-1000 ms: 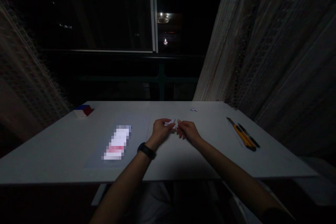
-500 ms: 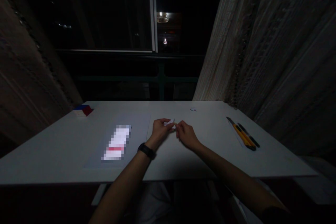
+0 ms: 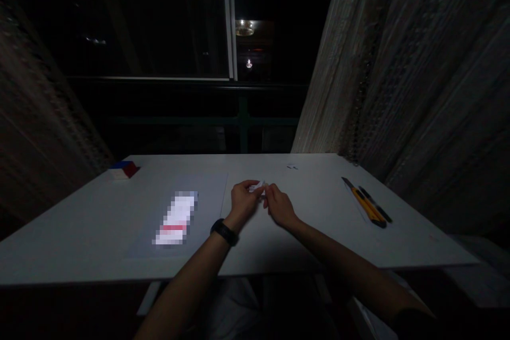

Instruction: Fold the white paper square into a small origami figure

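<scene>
Over the middle of the white table, my left hand [image 3: 244,200] pinches a small folded piece of white paper [image 3: 258,186] between thumb and fingers. A dark band circles that wrist. My right hand [image 3: 279,206] meets it from the right, its thumb and fingertips closed on the paper's right side. Most of the paper is covered by my fingers, so its exact shape cannot be made out.
On the left, a lit phone [image 3: 177,218] lies on a white sheet [image 3: 215,212], with a coloured cube [image 3: 123,169] behind. A yellow utility knife [image 3: 364,203] and a dark pen [image 3: 374,203] rest at the right. Small scraps [image 3: 292,167] lie near the table's [image 3: 319,175] back edge.
My right hand has shifted slightly left and closer to my left hand. Both hands keep hold of the paper. The whole view has moved a little.
</scene>
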### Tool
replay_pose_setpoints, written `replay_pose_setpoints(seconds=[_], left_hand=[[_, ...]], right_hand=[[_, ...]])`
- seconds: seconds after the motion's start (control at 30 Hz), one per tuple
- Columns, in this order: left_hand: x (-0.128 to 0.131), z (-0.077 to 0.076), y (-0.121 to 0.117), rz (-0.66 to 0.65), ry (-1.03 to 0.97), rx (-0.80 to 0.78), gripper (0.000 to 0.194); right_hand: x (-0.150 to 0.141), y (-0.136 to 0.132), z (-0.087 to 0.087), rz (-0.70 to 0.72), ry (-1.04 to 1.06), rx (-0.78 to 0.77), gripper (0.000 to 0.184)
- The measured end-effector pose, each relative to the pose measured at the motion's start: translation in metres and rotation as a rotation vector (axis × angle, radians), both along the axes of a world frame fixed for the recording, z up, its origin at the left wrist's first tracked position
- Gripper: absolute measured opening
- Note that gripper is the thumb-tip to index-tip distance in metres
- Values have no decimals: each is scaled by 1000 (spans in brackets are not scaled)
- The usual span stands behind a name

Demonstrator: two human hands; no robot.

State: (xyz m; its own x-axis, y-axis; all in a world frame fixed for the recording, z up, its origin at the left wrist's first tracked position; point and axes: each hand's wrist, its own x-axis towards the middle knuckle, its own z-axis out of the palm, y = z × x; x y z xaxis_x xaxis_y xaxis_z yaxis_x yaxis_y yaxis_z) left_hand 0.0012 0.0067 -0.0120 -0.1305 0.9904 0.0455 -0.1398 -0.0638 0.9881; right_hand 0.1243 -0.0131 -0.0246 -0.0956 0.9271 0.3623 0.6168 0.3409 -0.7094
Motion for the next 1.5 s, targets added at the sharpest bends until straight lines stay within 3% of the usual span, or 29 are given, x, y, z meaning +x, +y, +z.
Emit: replay_pose_setpoints(seconds=[0.1,0.3,0.83,0.97,1.13,1.33,1.5], left_hand=[[6,0,-4,38,-5,47,37],[10,1,-10,-98,-254,-31,51],[-4,10,-10,-386,-254,-67,32],[-2,10,-10,-298,-210,-22,31],[-1,3,-4,-176,-147,-10,32],[-2,4,-1,-37,23,122,23],[-2,6,-3,-30,115,155,19]], right_hand=[[-4,1,-2,-77,-12,70,25],[-5,3,-5,-65,114,150,22],[1,4,-6,1,260,137,30],[-2,2,-7,30,262,87,28],[0,-1,-3,38,172,135,29],[6,-5,6,217,264,-43,29],[10,-1,8,257,315,-96,38]])
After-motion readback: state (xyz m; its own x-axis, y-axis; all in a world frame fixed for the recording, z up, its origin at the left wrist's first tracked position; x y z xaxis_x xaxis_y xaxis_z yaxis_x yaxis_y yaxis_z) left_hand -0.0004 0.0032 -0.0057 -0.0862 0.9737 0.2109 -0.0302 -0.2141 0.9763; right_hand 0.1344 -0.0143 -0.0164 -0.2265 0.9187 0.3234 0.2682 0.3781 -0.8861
